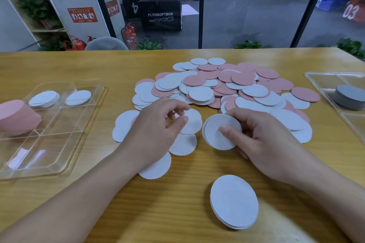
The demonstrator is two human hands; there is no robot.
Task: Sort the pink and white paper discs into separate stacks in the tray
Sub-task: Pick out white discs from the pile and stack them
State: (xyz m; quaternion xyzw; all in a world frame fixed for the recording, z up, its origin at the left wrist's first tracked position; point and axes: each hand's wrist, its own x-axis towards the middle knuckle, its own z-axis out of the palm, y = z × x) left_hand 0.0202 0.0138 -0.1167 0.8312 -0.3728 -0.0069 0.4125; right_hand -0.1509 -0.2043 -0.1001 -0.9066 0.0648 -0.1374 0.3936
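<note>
A loose heap of pink and white paper discs (233,87) covers the middle of the wooden table. My right hand (262,142) holds a small stack of white discs (215,136), thumb on top. My left hand (156,130) hovers with curled fingers over white discs (192,122) at the heap's near edge; whether it pinches one I cannot tell. A short stack of white discs (234,201) lies alone near the front. The clear divided tray (59,156) at the left holds a tall pink stack (17,117) and two white stacks (44,98) (78,97).
A second clear tray (316,79) at the right edge holds a stack of grey discs (349,97). Bare wood lies along the table's front and between the tray and the heap. Behind the table stand glass panels, fire extinguishers and plants.
</note>
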